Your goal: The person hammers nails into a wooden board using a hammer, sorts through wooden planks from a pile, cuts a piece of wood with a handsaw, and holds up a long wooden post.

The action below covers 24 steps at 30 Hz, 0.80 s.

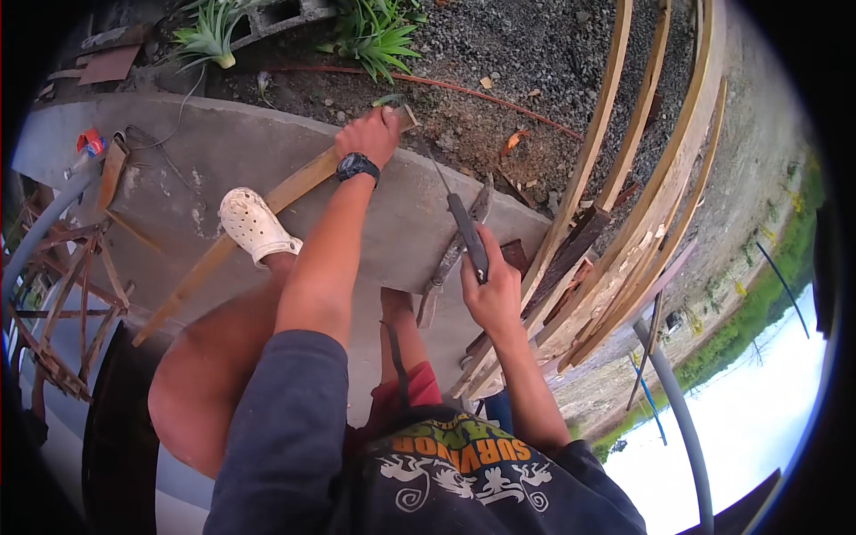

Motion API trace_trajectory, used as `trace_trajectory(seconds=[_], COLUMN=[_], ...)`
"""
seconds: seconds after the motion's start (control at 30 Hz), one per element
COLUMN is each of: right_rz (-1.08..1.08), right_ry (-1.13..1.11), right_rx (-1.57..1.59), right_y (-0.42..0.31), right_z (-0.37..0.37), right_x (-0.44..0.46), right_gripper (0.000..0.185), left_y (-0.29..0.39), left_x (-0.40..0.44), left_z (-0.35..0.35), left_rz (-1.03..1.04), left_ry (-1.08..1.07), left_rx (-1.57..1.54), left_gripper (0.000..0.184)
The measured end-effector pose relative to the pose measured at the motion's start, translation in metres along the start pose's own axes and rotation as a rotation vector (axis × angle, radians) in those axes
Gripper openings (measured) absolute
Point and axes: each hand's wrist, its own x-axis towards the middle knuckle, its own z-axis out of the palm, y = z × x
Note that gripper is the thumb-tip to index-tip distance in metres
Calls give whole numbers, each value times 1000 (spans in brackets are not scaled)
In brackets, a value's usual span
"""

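Note:
My left hand (367, 138) is closed around a long wooden board (308, 178), close to its upper end. The board slants across the concrete slab, and my foot in a white clog (256, 223) rests against it. In my right hand (493, 290) is a dark-handled handsaw (468, 234), seen nearly edge-on. Its thin blade points toward the slab's edge, to the right of the board's end and apart from it. The fingers under the handle are partly hidden.
Several long timber strips (655, 169) lie at the right. Beyond the concrete slab (410, 201) are gravel (508, 53), a hollow block (276, 18) and spiky green plants (379, 40). Wooden framing (76, 294) stands at the left. A narrow worn piece (455, 254) lies near my right hand.

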Motion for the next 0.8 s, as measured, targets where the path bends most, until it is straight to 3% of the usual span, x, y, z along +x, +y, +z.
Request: trace_trajectory(seconds=[0.03,0.17,0.3,0.37,0.43,0.5,0.63,0.73,0.8], right_rz=[-81,136,-48,-143,-90,-58,90,-19,-29], right_ry=[52,-82,41,128,62,50,-64,-7,26], right_rx=[21,4,13,-44,-46,18,-8,13,-11], right_y=[-2,-37,-2,-9,-13,1,-25,-11,-5], right_z=[-23,-76,50,70,65,25,-66,-27,42], right_x=[-40,-77,87,126,117,39,-74,-20,72], right_gripper=[54,54,49,50,51,54,54,54,47], left_y=[-2,-2,-4,0,2,-4,-3,-2,-2], left_x=[1,-3,0,2,-3,1,0,0,-1], left_z=[1,5,3,-2,-1,6,2,2,2], left_rz=[-11,28,37,22,8,34,40,29,26], left_ry=[1,20,-1,-19,-56,47,40,42,17], left_rx=[-1,-12,-5,-1,-6,-11,-20,-13,-4], left_gripper=[42,43,43,43,43,42,42,43,43])
